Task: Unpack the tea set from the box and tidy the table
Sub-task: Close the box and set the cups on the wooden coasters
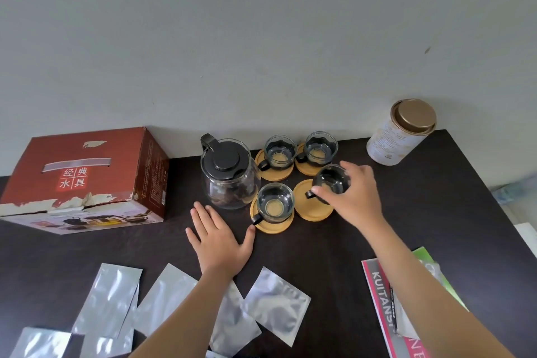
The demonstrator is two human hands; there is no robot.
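Here, a dark, matte tabletop meets a pale plaster wall along its far edge. The right hand holds a clear glass cup from above, its grip closed around the rim; the cup has a black handle and is tilted above a round, bare wooden coaster, whether touching it cannot be told. The left hand lies flat and open on the tabletop, fingers spread, holding nothing, thumb tip just beside the near-left coaster. Three more glass cups sit upright on like coasters: one near-left, two at the back. The four coasters form a tight square, edges touching or nearly so. A round-bellied glass teapot with black lid and handle stands touching the left of this cluster. The red cardboard box, its front edge torn to pale fibre, lies at the far left, well apart from the teapot. A cream cylindrical tin with bronze lid stands at the far right corner. Crinkled silver foil pouches are scattered along the near edge, and a printed booklet lies under the right forearm. Bare tabletop is open between box and teapot and right of the coasters.
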